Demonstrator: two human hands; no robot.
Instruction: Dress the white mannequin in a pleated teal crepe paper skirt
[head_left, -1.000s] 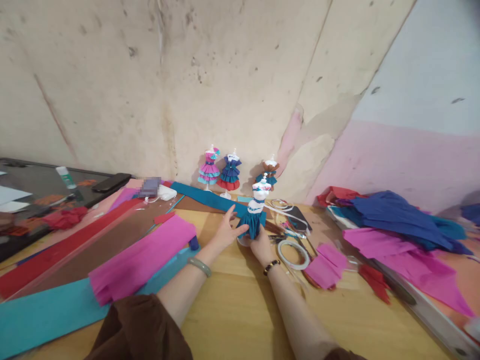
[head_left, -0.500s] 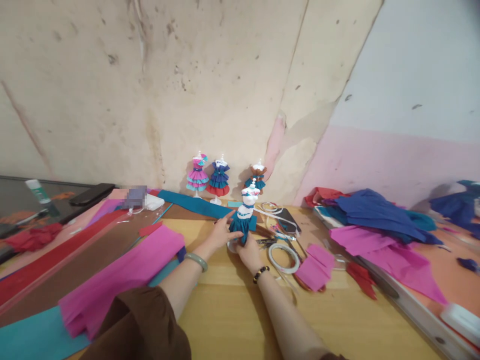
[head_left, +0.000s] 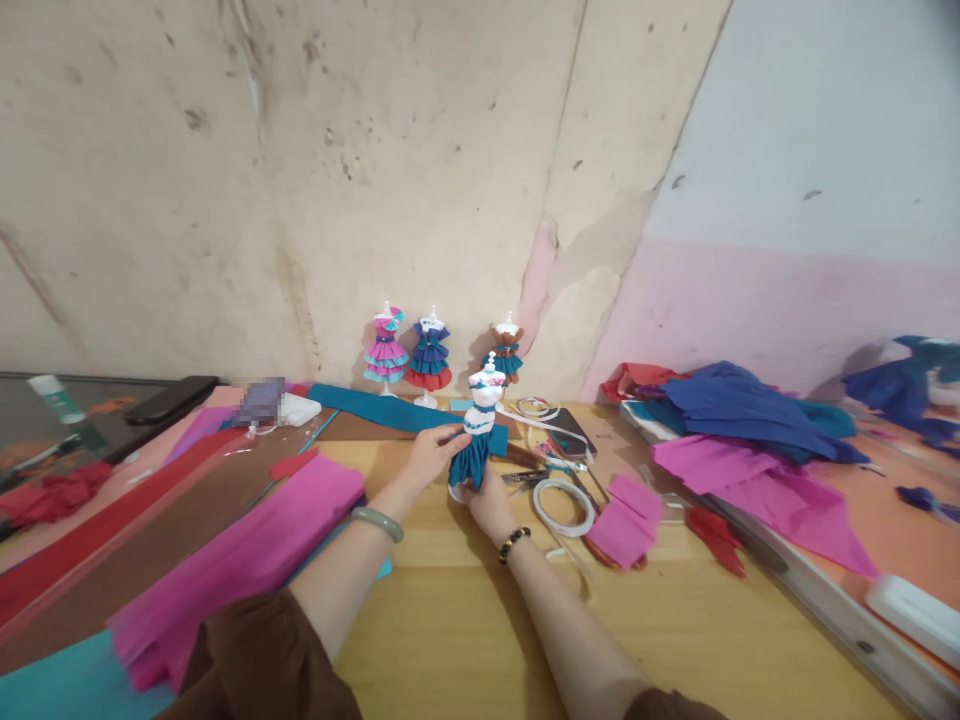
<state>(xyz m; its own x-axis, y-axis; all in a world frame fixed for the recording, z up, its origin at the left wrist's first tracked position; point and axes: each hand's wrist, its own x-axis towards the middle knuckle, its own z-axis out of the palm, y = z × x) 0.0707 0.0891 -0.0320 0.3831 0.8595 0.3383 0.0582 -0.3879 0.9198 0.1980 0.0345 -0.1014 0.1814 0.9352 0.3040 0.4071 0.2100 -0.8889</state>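
A small white dress form [head_left: 487, 388] stands upright in front of me, tilted very little. Bands with teal and pink marks ring its bust and waist, and a gathered teal paper skirt [head_left: 471, 462] hangs low on its body. My left hand [head_left: 433, 456] pinches the skirt's upper left edge between thumb and fingers. Closed around the lower right of the skirt, close to the base, is my right hand [head_left: 491, 505]; its fingertips are partly hidden behind the skirt.
Three dressed forms, one a pink-skirted form [head_left: 386, 350], stand by the wall. A tape roll [head_left: 562, 481], scissors [head_left: 525, 477] and a phone [head_left: 568, 432] lie to the right. Pink paper [head_left: 247, 560] covers the left; a blue crepe pile [head_left: 739, 410] and metal ruler [head_left: 810, 598] are farther right.
My left hand's fingers have drawn in from a spread pose to the skirt's upper edge. My right hand keeps its place low on the form. The whole view has shifted slightly.
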